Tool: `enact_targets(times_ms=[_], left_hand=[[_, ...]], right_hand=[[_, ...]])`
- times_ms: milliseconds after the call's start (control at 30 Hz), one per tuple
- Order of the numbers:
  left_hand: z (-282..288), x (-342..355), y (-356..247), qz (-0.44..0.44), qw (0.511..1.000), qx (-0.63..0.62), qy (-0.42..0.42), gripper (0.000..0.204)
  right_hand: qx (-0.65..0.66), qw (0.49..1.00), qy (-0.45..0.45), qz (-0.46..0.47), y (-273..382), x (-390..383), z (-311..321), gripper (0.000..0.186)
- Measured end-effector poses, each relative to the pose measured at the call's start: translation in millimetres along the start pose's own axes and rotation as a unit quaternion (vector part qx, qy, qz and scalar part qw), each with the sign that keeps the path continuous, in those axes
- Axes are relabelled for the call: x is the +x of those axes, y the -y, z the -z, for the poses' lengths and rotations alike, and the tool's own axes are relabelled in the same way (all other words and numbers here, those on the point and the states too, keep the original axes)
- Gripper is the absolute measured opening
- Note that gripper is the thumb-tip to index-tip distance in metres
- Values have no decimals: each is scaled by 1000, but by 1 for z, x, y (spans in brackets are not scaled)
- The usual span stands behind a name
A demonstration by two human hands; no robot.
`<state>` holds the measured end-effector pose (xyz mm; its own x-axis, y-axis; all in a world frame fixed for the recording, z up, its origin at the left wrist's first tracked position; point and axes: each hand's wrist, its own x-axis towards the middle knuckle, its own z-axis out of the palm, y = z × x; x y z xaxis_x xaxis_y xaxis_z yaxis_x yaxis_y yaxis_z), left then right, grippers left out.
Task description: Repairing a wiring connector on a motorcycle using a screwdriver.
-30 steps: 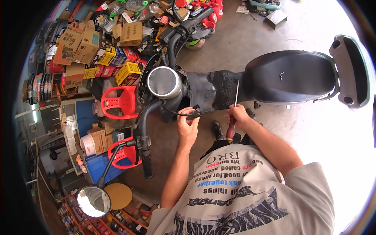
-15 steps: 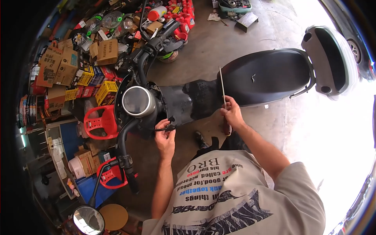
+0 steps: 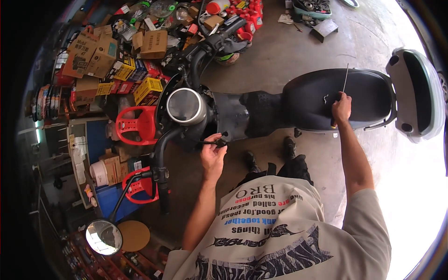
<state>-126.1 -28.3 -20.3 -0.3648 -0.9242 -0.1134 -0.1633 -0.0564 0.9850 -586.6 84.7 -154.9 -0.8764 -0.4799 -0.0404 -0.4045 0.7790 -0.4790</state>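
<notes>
My left hand [image 3: 212,159] grips a black connector [image 3: 221,142] on a cable beside the front body of a dark scooter [image 3: 245,112], just below its round silver-rimmed unit [image 3: 184,104]. My right hand [image 3: 341,106], over the black seat [image 3: 303,98], is closed round a screwdriver [image 3: 346,77] with a long thin shaft and a red-and-yellow handle. The shaft points away from me across the seat; whether its tip touches the seat I cannot tell.
Handlebars [image 3: 163,163] with a mirror [image 3: 103,235] reach toward me. Left stand red plastic chairs [image 3: 135,123] and piled boxes [image 3: 100,58]. A grey rear box [image 3: 415,93] sits behind the seat. A metal block [image 3: 324,30] and a teal tub [image 3: 310,11] lie on the far floor.
My right hand and screwdriver have moved rightward and up, from beside the floorboard onto the seat. My left hand still holds the connector. The view has shifted slightly.
</notes>
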Motion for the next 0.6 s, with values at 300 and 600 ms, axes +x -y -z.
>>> enact_targets(times_ms=[300,600], left_hand=[[6,-12,-3,36,998,30,-30,24],[9,-11,3,16,996,75,-44,24]], right_hand=[[-82,992,-15,99,8,-9,-7,41],[-57,993,-12,99,6,-12,-9,42]])
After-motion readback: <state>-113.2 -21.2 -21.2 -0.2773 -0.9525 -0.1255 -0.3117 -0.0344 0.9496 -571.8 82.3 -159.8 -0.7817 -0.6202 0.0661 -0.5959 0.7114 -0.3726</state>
